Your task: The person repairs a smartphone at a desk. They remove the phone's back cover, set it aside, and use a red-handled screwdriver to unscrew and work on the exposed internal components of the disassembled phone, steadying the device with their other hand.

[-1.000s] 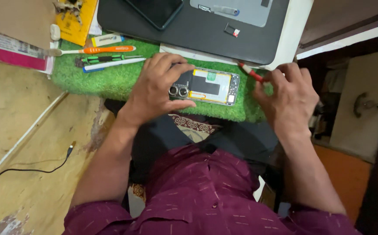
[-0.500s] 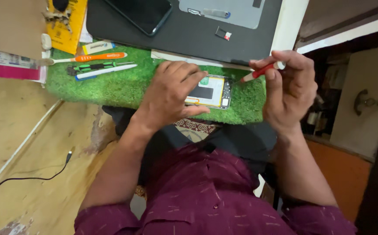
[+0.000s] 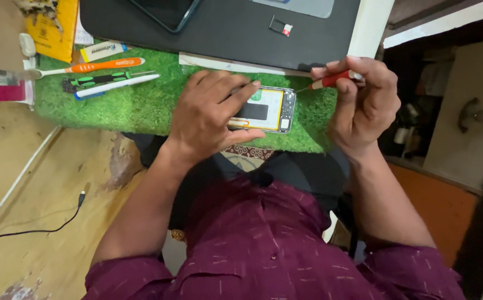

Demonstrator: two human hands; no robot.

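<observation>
A person in a maroon shirt works at a bench, seen from above. The black mat (image 3: pixel 224 39) lies across the far end, with a dark tablet-like device (image 3: pixel 166 12) and a grey panel (image 3: pixel 302 5) on it; nearer lies the green turf pad (image 3: pixel 141 105), which bears the work. The left hand (image 3: pixel 208 119) lies flat over the opened phone (image 3: pixel 272 108), fingers slightly spread and pressed down on its yellow-labelled battery, thumb along the near edge, so that the phone is pinned on the pad's right part. The right hand (image 3: pixel 363 103) pinches a red-handled screwdriver (image 3: pixel 336 79) between thumb and the first fingers, the others curled; its thin tip meets the phone's far right corner. For this step, judged from the pose, the phone should be kept from sliding, the tip seated squarely in the screw head before any turn, and light downward pressure used, since a slip could score the board. Count: one phone, one screwdriver in hand; at the pad's left, three long tools, namely an orange-handled tool (image 3: pixel 94 66), a green-and-black tool (image 3: pixel 99 79) and a white-and-blue tool (image 3: pixel 116 86); one yellow packet (image 3: pixel 55 30); one small card tray (image 3: pixel 282 26); one black cable (image 3: pixel 41 225) on the wooden top.
</observation>
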